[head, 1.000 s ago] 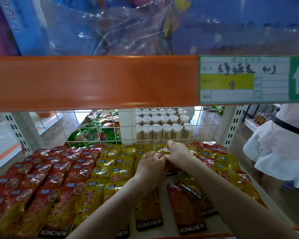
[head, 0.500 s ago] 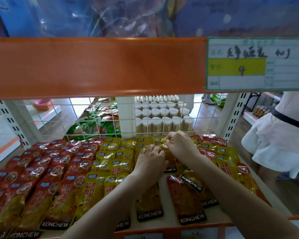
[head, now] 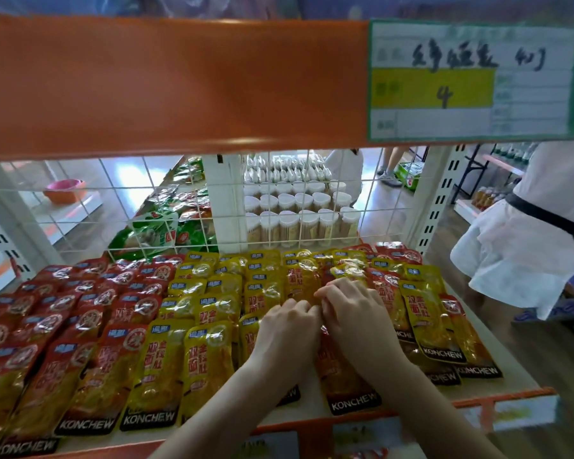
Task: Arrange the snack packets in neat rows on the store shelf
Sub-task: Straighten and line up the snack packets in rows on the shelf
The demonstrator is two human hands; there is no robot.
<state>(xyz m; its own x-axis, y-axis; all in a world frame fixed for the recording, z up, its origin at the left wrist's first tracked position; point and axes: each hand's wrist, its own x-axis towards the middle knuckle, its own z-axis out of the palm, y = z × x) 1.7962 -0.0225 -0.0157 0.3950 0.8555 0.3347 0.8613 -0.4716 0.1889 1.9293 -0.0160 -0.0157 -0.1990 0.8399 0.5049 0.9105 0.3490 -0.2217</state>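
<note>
Rows of flat snack packets cover the store shelf point(head: 312, 410): red packets point(head: 80, 326) on the left, yellow packets point(head: 199, 342) in the middle and at the right point(head: 424, 323). My left hand point(head: 287, 332) and my right hand point(head: 355, 313) lie side by side over the middle rows, fingers curled down onto a yellow packet point(head: 300, 279) just beyond them. Which packet each finger pinches is hidden by the hands. A red-brown packet point(head: 348, 385) lies under my right wrist.
An orange shelf beam point(head: 166, 84) with a green-edged price label point(head: 471, 81) runs across the top. A white wire grid point(head: 312, 207) backs the shelf; green bags point(head: 159, 226) and white-capped jars point(head: 299, 217) lie behind it. A person in white point(head: 527, 233) stands at the right.
Both hands have drawn back a little from the back row toward the middle of the shelf, staying together. The view has tilted down, so the orange beam sits higher.
</note>
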